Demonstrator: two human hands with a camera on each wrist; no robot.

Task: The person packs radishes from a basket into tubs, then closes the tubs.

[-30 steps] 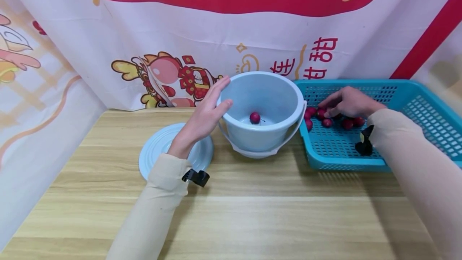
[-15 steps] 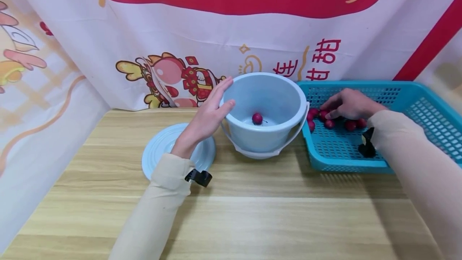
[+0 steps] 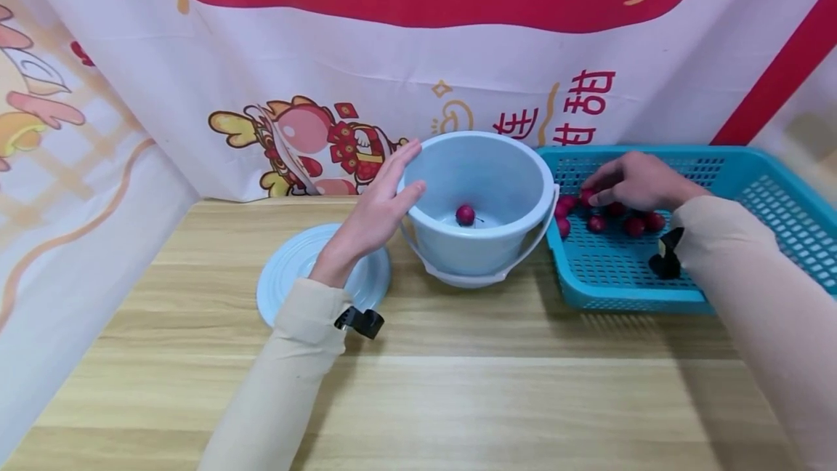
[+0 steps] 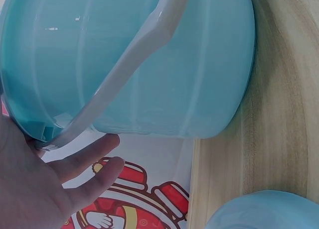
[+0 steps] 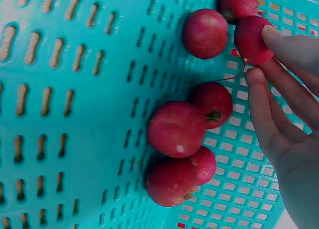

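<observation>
My right hand (image 3: 641, 182) is inside the turquoise plastic basket (image 3: 631, 301), pinching a red radish (image 5: 253, 41) between thumb and fingers. A thin root trails from that radish in the right wrist view. Several other radishes (image 5: 177, 129) lie around it on the basket's floor. To the left stands a light blue bucket (image 3: 467, 253), upright, its pale handle (image 4: 119, 72) hanging down in front. One radish (image 3: 465, 215) lies at its bottom. My left hand (image 3: 375, 216) rests against the bucket's left rim, fingers extended.
A light blue round lid (image 3: 282, 275) lies flat on the wooden table (image 3: 497, 405), partly under my left forearm. Behind everything hangs a printed white and red cloth (image 3: 366, 57). The bucket and basket stand side by side, nearly touching.
My right hand has closed on a radish and risen slightly with it. The left hand stays on the bucket's rim. The whole view shifted a little early on.
</observation>
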